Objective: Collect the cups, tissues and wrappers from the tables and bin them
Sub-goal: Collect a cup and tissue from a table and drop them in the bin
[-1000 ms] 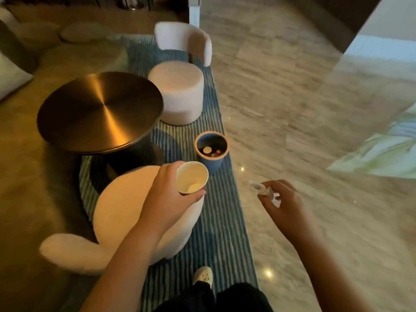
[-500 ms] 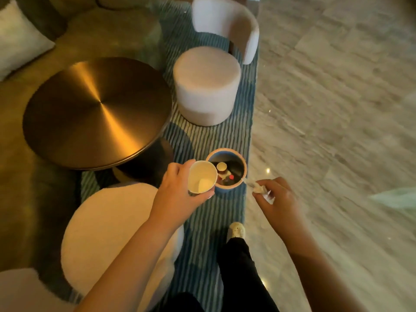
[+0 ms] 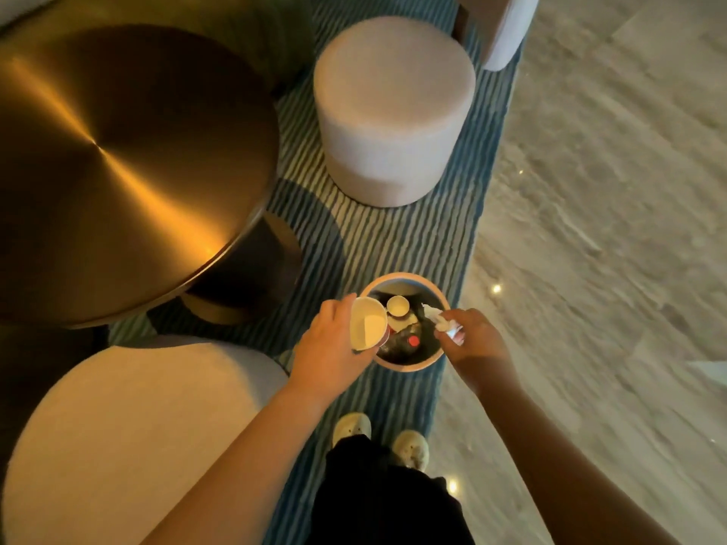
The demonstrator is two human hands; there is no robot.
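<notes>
Left hand (image 3: 330, 348): fingers curled round the cup (image 3: 368, 324), gripping its side.
Cup: pale paper, mouth facing the camera, over the bin's 9 o'clock edge.
Right hand (image 3: 472, 340): fingertips pinching a crumpled white tissue (image 3: 444, 322).
Tissue: over the bin's 3 o'clock edge, just inside the rim.
Bin (image 3: 401, 275): round, on the striped rug (image 3: 373, 238), between the two hands. Inside lie a small pale cup (image 3: 397, 305) and dark litter with a red cap (image 3: 413, 341).
Table (image 3: 118, 151): round, brass-coloured, at 10 o'clock from the bin.
Stools: one (image 3: 393, 112) at 12 o'clock from the bin, another (image 3: 137, 426) at 8 o'clock.
Shoes (image 3: 352, 426): at 6 o'clock from the bin.
</notes>
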